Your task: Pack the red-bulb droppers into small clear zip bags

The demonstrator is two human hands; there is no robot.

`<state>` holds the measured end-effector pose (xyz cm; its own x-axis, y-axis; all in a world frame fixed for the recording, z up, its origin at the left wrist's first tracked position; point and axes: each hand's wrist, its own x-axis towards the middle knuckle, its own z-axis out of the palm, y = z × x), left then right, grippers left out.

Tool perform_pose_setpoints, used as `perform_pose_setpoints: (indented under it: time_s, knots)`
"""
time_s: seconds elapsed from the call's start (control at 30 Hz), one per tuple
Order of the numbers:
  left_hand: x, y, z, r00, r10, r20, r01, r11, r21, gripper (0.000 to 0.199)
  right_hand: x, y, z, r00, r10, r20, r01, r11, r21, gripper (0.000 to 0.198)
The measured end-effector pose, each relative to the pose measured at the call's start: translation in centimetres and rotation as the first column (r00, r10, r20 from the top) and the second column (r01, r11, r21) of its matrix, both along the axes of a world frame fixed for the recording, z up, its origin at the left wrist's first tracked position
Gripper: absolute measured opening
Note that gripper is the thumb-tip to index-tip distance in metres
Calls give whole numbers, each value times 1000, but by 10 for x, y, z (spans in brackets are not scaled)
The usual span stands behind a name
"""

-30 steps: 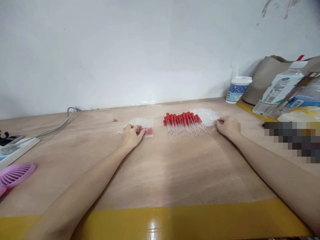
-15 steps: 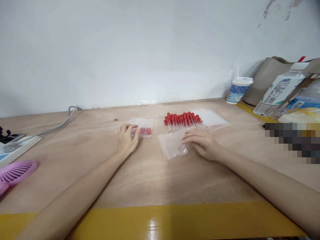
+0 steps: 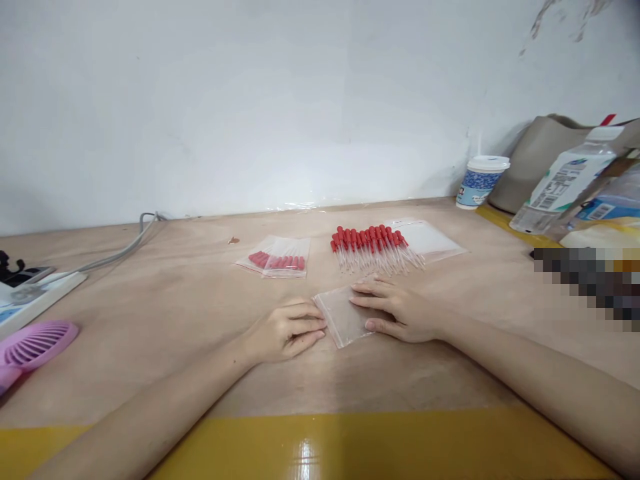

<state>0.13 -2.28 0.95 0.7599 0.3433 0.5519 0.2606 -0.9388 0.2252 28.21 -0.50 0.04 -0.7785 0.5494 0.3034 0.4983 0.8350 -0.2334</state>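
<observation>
A clear zip bag (image 3: 343, 313) lies flat on the table in front of me, with nothing visible inside. My right hand (image 3: 400, 312) rests on its right part, fingers stretched out and spread. At the bag's left edge, my left hand (image 3: 290, 330) lies low on the table with its fingers extended, the tips touching or nearly touching the bag. Just beyond is a pile of droppers (image 3: 370, 240) with red bulbs and thin clear tubes. To its left are two overlapping filled bags (image 3: 285, 245) with red-bulbed droppers inside.
Behind the pile lies a stack of clear bags (image 3: 430, 239). Far right stand a paper cup (image 3: 483, 181), a plastic bottle (image 3: 565, 180) and a grey bag (image 3: 525, 153). On the left are a pink fan (image 3: 37, 347), a power strip (image 3: 45, 303) and a grey cable (image 3: 120, 250).
My left hand has left the filled bags and moved toward me and right, to the empty bag's edge. My right hand has drawn the empty bag nearer and laid it flat.
</observation>
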Motion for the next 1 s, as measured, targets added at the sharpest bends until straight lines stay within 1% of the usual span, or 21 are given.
perform_pose_setpoints:
  time_s: [0.07,0.17,0.3,0.37,0.43,0.5,0.63,0.7,0.77,0.83,0.9,0.93,0.97,1.0]
  knots:
    - [0,3,-1,999,27,-25,-28,999,-32,25,0,-1,-3,999,-16,34,16,1000,-22,52]
    - [-1,5,1,987,52,-151,-66,994,-89,34,0,-3,-1,997,-40,59,41,999,-13,56]
    - [1,6,8,925,37,-378,-94,987,-134,47,-2,-5,4,996,-81,33,81,997,-3,57]
    - [3,7,10,903,38,-429,-111,983,-145,50,-4,-3,3,996,-87,-13,87,996,-1,52]
    - [6,7,11,900,58,-433,-137,979,-153,48,-4,-1,0,992,-89,-85,89,996,0,46]
    - [8,7,10,908,84,-411,-155,978,-143,42,-5,2,-4,987,-74,-145,73,997,-13,44]
    - [10,5,6,929,103,-356,-153,982,-113,32,-5,5,-8,992,-42,-122,31,995,-95,55]
    - [10,4,4,950,117,-289,-158,980,-122,37,-4,5,-7,993,-62,-99,50,991,-122,60]
    - [6,6,4,966,178,-186,-204,970,-132,44,-3,5,-7,993,-80,-90,68,989,-131,63]
    - [-1,16,5,946,310,-97,-320,941,-107,45,-1,5,-7,993,-84,-85,72,988,-137,63]
    - [-14,34,9,877,478,-54,-480,877,-33,39,0,4,-6,993,-88,-81,76,986,-148,62]
    - [-22,45,11,833,551,-52,-551,834,15,36,0,4,-6,993,-91,-78,78,985,-155,62]
    - [-30,56,13,792,605,-86,-602,796,62,39,0,4,-5,993,-94,-73,81,984,-160,62]
    - [-39,68,15,757,638,-140,-630,770,102,47,0,4,-5,993,-97,-65,85,983,-165,62]
